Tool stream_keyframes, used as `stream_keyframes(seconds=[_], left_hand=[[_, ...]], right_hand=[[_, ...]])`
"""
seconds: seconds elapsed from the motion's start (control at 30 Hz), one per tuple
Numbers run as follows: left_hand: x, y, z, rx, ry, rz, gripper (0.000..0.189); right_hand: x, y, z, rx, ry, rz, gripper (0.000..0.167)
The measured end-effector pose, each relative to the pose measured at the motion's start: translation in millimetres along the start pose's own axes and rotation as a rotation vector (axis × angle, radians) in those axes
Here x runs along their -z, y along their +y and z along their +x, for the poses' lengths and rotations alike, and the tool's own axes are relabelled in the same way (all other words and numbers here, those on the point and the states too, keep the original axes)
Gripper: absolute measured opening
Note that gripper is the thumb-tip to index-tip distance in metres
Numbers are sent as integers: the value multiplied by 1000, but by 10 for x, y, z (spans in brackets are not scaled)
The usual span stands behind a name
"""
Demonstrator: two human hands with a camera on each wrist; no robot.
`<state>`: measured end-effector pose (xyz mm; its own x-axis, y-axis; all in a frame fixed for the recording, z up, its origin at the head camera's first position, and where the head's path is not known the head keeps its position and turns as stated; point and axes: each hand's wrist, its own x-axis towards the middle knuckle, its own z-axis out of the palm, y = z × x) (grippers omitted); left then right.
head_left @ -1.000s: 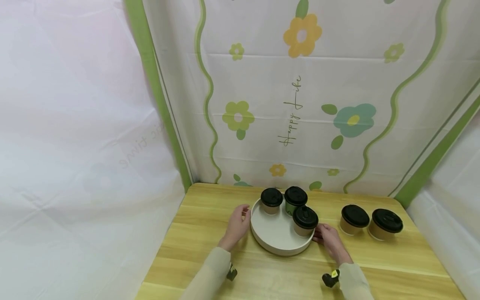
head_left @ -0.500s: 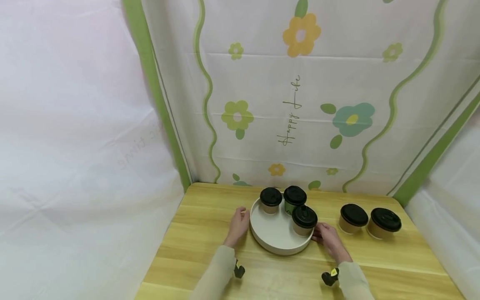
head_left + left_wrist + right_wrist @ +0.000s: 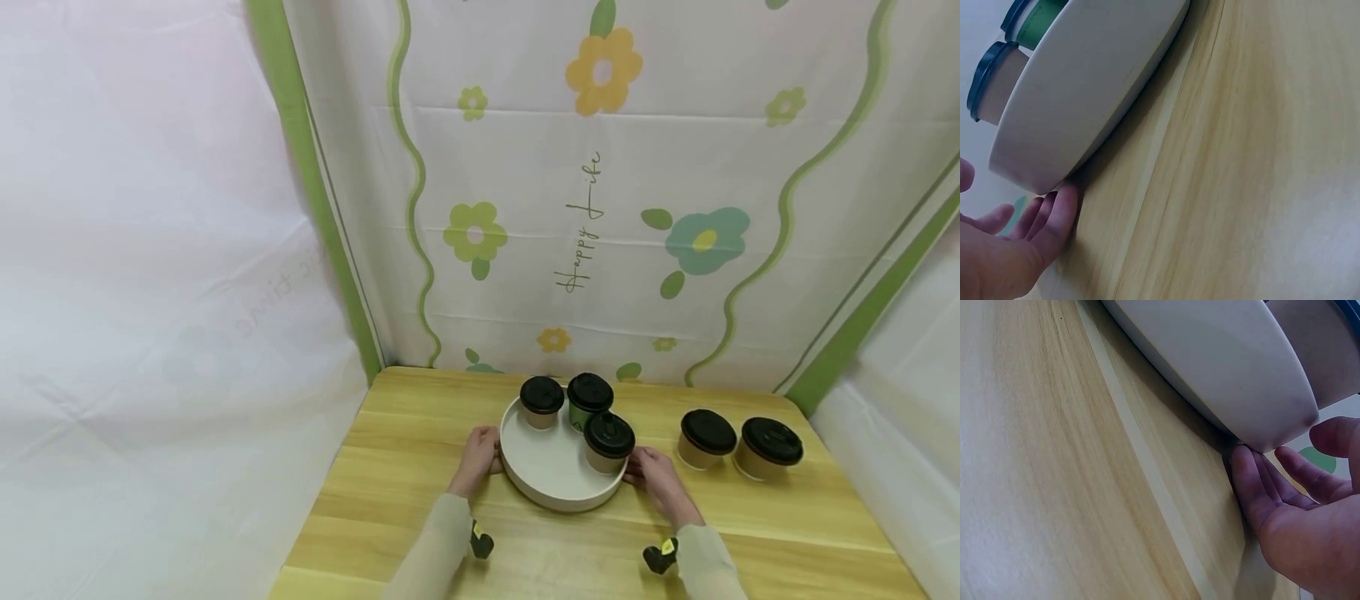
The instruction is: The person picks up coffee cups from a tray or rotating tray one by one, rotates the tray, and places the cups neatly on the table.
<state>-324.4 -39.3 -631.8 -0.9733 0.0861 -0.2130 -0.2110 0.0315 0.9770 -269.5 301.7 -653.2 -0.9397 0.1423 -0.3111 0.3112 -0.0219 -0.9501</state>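
A round white tray [image 3: 551, 492] with a raised rim sits on the wooden table, bearing three lidded paper cups: a brown cup [image 3: 542, 417] at its left, a green cup [image 3: 579, 417] at the back and another brown cup [image 3: 602, 460] at the right. My left hand [image 3: 477, 457] is at the tray's left side; in the left wrist view its fingers [image 3: 1063, 212] touch the lower edge, thumb apart from the wall. On the opposite side, my right hand [image 3: 656, 477] has its fingers [image 3: 1247, 478] against the tray's bottom edge, with the thumb [image 3: 1332, 434] close to the rim.
Two more brown cups with black lids, one cup [image 3: 701, 454] and another cup [image 3: 759, 462], stand on the table [image 3: 555, 558] to the right of the tray. A flower-printed curtain [image 3: 525, 167] hangs behind the table's far edge, and white fabric [image 3: 180, 333] lines the left.
My left hand has come slightly down and inward to the tray's side, its fingers now touching the edge. The right hand, tray and cups stay in place.
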Motion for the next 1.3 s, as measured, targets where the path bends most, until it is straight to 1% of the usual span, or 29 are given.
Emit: stream_keyframes(seconds=[0.03,0.07,0.27,0.4,0.5,0.63,0.73,0.8,0.87,0.97,1.1,1.17,1.3], left_hand=[[-3,4,-5,7,4,5,48],[-4,-33,22,19,7,-6,48],[-25,-1,-4,51,-16,-84,47],[-31,-15,17,51,-26,-69,47],[-26,-29,33,43,-26,-51,47],[-22,-32,45,43,-25,-36,46],[-29,-24,40,45,-27,-28,43],[-38,-21,38,37,-29,-23,42],[-47,-20,39,45,-21,-30,41],[-58,-25,57,50,-13,-33,41],[-56,-40,82,55,-7,-28,43],[-51,-49,89,51,-7,-19,45],[-41,-52,82,62,-4,-19,45]], right_hand=[[1,5,4,-1,-4,-1,49],[2,10,8,-3,-5,0,49],[-7,-21,-6,-13,-4,4,50],[-19,-55,-17,-6,-3,10,51],[-18,-60,-18,1,-18,11,53],[-8,-59,-10,-5,-31,9,52],[15,-81,-2,-10,-26,-2,48],[42,-113,-6,-6,-28,-26,46],[79,-171,-22,5,-31,-53,46],[128,-287,-70,27,-9,-109,50],[174,-493,-185,81,0,-228,59],[191,-601,-248,109,-22,-284,62],[212,-782,-305,157,-31,-338,63]])
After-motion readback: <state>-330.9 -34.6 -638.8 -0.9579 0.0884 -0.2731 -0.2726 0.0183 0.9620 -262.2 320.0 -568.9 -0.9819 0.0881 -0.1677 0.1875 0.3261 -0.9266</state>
